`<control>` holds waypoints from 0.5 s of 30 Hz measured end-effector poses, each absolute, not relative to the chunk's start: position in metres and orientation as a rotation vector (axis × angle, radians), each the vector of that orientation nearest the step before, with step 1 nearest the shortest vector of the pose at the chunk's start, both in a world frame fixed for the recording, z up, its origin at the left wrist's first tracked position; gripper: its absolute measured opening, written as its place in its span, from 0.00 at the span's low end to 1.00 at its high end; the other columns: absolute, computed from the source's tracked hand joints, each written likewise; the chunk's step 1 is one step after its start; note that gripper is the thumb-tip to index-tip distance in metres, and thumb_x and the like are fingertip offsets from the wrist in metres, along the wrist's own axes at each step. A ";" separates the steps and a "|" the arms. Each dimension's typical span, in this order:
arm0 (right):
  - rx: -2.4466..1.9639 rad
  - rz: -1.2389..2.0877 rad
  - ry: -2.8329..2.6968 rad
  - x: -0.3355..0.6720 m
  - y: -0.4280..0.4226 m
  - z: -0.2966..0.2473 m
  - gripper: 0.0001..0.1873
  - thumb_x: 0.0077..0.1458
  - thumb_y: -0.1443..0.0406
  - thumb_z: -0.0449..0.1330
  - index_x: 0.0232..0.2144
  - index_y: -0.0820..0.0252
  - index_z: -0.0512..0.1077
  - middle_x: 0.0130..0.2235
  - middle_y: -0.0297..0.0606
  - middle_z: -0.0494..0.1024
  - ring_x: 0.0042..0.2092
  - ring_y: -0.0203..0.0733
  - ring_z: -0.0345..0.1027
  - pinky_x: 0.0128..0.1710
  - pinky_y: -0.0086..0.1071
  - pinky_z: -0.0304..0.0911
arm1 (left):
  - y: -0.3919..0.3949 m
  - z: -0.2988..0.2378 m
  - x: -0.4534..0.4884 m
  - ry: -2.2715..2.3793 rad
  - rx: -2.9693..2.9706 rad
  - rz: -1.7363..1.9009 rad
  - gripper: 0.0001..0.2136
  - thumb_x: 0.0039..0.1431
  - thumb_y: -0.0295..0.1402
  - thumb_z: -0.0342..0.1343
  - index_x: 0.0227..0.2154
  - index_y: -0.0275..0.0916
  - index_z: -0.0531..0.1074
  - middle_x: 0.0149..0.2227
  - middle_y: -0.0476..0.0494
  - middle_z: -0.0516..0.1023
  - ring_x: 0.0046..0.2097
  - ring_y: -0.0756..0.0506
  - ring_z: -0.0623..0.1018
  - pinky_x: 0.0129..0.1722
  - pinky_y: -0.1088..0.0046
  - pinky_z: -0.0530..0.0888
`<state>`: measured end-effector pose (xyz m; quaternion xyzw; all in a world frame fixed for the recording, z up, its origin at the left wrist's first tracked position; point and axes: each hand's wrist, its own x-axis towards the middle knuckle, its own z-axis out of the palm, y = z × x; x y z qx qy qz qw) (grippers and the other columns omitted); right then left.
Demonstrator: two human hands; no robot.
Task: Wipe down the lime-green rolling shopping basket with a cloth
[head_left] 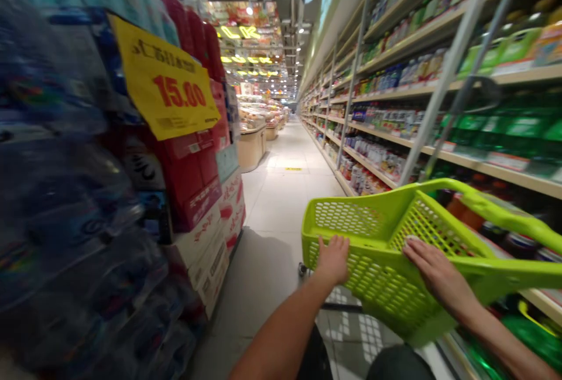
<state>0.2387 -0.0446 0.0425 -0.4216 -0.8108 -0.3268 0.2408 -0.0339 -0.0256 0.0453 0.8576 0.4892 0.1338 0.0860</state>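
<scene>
A lime-green plastic shopping cart (381,274) stands sideways in front of me, its basket walls full of small holes. My left hand (334,260) grips the near rim close to the basket's narrow end, fingers curled over the top edge. Farther right along the same rim rests my right hand (432,263), its fingers bent over the edge. The cart's handle end reaches out to the right of the view. Nothing shows inside the visible part of the basket. Parts of both palms are hidden.
Shelves of bottled drinks (518,128) line the right side, close to the cart. On the left rise stacked water packs (79,239) and cartons, with a yellow price sign (167,81) reading 15.00. A tiled aisle (281,187) runs ahead past display counters (252,146).
</scene>
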 end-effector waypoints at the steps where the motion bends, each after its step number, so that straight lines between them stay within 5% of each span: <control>1: -1.221 -0.906 -2.180 0.257 -0.055 0.053 0.19 0.52 0.73 0.44 0.42 0.63 0.69 0.49 0.46 0.68 0.54 0.46 0.57 0.51 0.43 0.55 | -0.026 0.045 -0.034 1.480 2.549 0.407 0.33 0.45 0.30 0.47 0.58 0.38 0.48 0.60 0.38 0.53 0.60 0.38 0.51 0.55 0.42 0.43; 8: -1.617 -0.910 -1.650 0.275 -0.094 0.080 0.19 0.51 0.75 0.45 0.42 0.65 0.69 0.50 0.47 0.67 0.55 0.44 0.56 0.52 0.43 0.56 | -0.035 0.041 -0.026 1.518 2.670 0.424 0.32 0.45 0.29 0.47 0.57 0.39 0.50 0.59 0.42 0.55 0.60 0.39 0.54 0.55 0.43 0.47; 15: -1.462 -0.836 -1.913 0.272 -0.109 0.074 0.17 0.57 0.71 0.44 0.41 0.63 0.71 0.51 0.44 0.69 0.56 0.42 0.55 0.55 0.41 0.55 | -0.047 0.036 -0.028 1.554 2.824 0.378 0.32 0.46 0.27 0.46 0.58 0.38 0.48 0.61 0.42 0.51 0.61 0.41 0.52 0.55 0.44 0.48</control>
